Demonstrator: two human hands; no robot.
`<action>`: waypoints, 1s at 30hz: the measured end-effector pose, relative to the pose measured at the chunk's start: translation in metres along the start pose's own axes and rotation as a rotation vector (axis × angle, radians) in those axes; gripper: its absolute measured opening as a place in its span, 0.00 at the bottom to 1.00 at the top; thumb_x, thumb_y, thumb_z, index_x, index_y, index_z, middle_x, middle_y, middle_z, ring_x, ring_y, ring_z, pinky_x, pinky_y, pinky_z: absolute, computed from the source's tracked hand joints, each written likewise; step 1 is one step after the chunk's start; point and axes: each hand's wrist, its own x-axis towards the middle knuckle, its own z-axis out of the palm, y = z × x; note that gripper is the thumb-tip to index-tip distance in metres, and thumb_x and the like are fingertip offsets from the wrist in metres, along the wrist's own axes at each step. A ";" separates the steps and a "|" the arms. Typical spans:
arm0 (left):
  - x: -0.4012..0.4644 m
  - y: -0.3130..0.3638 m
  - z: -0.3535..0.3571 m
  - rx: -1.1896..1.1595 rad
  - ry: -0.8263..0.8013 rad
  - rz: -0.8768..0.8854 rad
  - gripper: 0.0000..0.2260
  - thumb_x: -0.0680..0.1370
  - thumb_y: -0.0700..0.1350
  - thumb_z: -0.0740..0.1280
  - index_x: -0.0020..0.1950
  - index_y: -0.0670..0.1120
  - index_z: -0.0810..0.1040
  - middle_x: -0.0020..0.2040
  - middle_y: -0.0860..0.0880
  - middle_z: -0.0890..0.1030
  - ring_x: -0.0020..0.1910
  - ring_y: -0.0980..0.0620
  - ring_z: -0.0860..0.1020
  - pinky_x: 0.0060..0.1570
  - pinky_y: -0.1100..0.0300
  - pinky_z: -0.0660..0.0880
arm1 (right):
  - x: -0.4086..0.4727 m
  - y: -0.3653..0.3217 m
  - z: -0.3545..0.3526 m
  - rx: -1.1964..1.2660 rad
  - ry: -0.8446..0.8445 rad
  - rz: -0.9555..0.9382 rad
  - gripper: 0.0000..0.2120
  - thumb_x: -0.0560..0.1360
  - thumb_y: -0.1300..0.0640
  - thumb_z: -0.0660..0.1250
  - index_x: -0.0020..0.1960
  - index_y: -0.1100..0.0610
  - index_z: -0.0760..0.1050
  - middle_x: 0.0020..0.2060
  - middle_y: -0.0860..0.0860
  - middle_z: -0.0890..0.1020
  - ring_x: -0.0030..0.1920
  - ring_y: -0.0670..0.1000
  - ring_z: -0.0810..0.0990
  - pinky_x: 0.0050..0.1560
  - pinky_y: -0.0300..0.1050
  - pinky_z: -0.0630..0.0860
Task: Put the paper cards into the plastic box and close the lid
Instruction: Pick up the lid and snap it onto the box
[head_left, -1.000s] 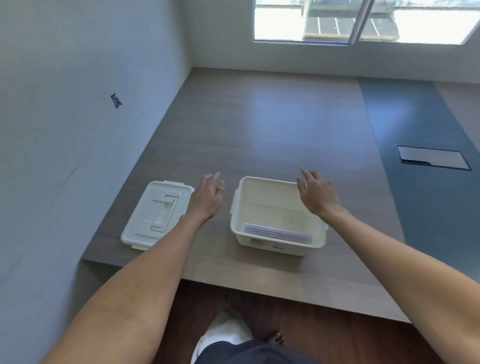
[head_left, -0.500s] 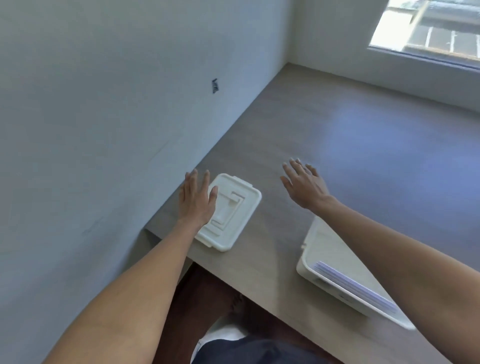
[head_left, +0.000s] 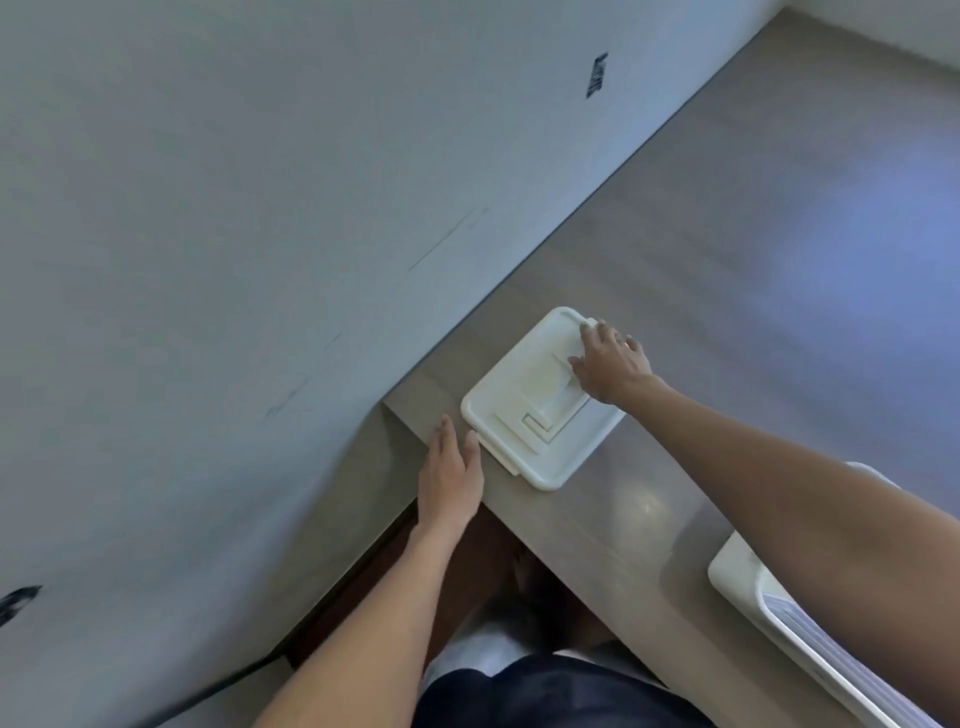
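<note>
The white plastic lid (head_left: 524, 415) lies flat on the grey table near the wall. My right hand (head_left: 610, 364) rests on its far right part with fingers spread, holding nothing. Flat on the table lies my left hand (head_left: 452, 473), its fingertips touching the lid's near left edge. The white plastic box (head_left: 737, 577) stands at the lower right, mostly hidden behind my right forearm. A stack of paper cards (head_left: 800, 626) stands inside it against the near wall.
A pale wall (head_left: 234, 234) runs along the table's left side. The grey table (head_left: 753, 260) stretches far back and right. Its near edge (head_left: 597, 582) runs diagonally, with dark floor and my legs below.
The view has swung left, pushing the box to the lower right corner. My right hand moved from beside the lid onto it. My left hand slid off the lid to its near edge.
</note>
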 end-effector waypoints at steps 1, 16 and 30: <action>-0.007 0.002 0.007 -0.119 -0.002 -0.023 0.29 0.84 0.59 0.48 0.82 0.48 0.50 0.82 0.49 0.55 0.80 0.50 0.55 0.76 0.54 0.54 | 0.002 0.000 0.001 0.004 -0.005 0.021 0.29 0.81 0.45 0.56 0.76 0.58 0.55 0.75 0.60 0.63 0.74 0.61 0.64 0.74 0.60 0.60; 0.005 0.047 0.015 -1.451 -0.006 -0.483 0.22 0.82 0.47 0.60 0.75 0.40 0.69 0.71 0.46 0.74 0.72 0.50 0.71 0.71 0.54 0.68 | -0.017 0.043 -0.028 0.659 0.018 0.493 0.24 0.73 0.42 0.60 0.55 0.60 0.77 0.63 0.57 0.68 0.65 0.61 0.65 0.66 0.63 0.67; -0.033 0.240 -0.026 -1.288 -0.221 0.046 0.08 0.79 0.40 0.62 0.54 0.43 0.79 0.51 0.47 0.83 0.56 0.51 0.79 0.53 0.63 0.76 | -0.162 0.159 -0.179 1.110 0.473 0.513 0.15 0.74 0.50 0.66 0.57 0.57 0.79 0.52 0.54 0.80 0.53 0.57 0.79 0.54 0.59 0.81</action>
